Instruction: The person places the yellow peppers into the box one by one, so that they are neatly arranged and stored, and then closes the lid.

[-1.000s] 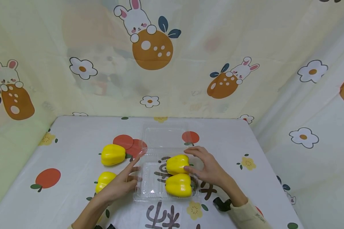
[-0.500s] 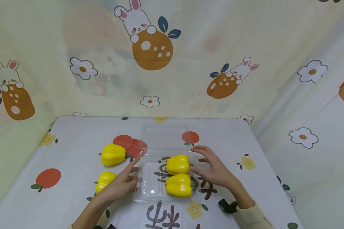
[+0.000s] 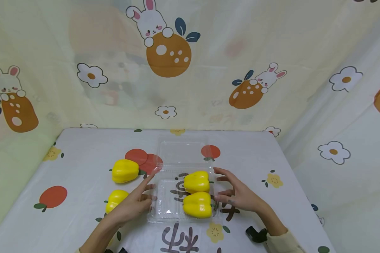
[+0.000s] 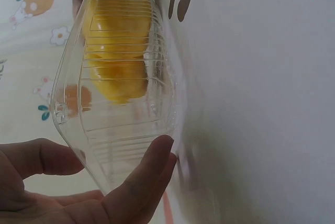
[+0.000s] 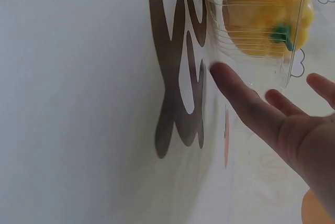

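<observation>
A clear plastic clamshell box [image 3: 168, 202] lies open on the table, its lid [image 3: 183, 151] folded back away from me. Two yellow bell peppers, the farther one [image 3: 196, 181] and the nearer one [image 3: 197, 205], sit side by side in the right half of its base. My left hand [image 3: 135, 205] rests against the box's left side, index finger extended; in the left wrist view the thumb [image 4: 144, 174] lies along the ribbed wall. My right hand [image 3: 237, 193] stands at the box's right side with relaxed fingers, holding nothing. Its thumb [image 5: 246, 101] is close to the box wall.
Two more yellow bell peppers lie left of the box: one farther back [image 3: 125, 171], one nearer [image 3: 116, 200], partly hidden by my left forearm. The tablecloth [image 3: 256, 151] bears printed fruit, flowers and dark characters. A patterned curtain [image 3: 114, 105] rises behind the table.
My right hand has let go of the farther pepper in the box and drawn right and slightly toward me, to the box's right side. The left hand has stayed in place.
</observation>
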The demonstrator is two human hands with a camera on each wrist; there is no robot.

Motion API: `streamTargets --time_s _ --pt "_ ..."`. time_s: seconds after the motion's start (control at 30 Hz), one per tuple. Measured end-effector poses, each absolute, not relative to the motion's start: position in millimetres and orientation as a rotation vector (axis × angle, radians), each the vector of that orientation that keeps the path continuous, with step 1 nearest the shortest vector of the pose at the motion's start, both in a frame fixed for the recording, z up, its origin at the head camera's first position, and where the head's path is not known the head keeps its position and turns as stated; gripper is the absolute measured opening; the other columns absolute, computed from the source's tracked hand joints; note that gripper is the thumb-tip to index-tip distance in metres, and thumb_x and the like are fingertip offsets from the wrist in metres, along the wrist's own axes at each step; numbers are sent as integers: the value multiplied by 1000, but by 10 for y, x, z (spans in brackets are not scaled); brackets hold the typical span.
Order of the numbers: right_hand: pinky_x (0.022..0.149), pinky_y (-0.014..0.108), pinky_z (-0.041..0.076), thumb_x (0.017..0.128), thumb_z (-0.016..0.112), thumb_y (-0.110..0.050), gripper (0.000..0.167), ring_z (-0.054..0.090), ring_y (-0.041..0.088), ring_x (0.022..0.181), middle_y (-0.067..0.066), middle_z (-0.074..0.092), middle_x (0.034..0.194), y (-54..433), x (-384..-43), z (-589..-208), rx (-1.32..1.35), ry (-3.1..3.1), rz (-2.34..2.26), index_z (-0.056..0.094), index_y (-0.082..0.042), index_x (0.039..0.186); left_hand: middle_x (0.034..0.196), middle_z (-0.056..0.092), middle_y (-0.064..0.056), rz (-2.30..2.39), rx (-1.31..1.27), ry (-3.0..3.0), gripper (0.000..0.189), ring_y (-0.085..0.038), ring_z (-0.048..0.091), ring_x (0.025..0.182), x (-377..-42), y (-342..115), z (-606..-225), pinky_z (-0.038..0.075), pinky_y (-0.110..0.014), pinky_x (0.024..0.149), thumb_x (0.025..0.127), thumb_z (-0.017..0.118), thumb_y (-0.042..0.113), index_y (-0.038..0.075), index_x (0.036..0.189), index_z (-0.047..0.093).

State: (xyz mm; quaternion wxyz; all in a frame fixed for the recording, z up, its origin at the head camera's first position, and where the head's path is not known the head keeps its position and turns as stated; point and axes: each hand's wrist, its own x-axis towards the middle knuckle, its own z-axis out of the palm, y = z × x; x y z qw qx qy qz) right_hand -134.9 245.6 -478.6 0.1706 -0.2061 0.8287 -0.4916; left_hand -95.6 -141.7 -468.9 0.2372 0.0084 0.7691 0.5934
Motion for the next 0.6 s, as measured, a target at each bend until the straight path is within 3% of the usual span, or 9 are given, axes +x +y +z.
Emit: streamTargets --time_s 0.17,0.6 --pt "96 38 65 93 82 -18 101 45 51 147 21 27 171 2446 -1337 -4794 -534 2253 -1412 17 -26 170 169 33 -28 1626 27 2110 90 -33 63 125 -952 -1419 -4688 60 -45 100 97 57 -2 32 171 19" --pt "105 39 61 92 81 -15 110 41 54 149 20 24 173 2471 -1298 -4864 -541 2028 -1519 6 -26 171 169 34 -28 1626 25 2119 89 -32 63 123 -950 -1417 -4692 60 -42 98 96 56 -3 31 171 20"
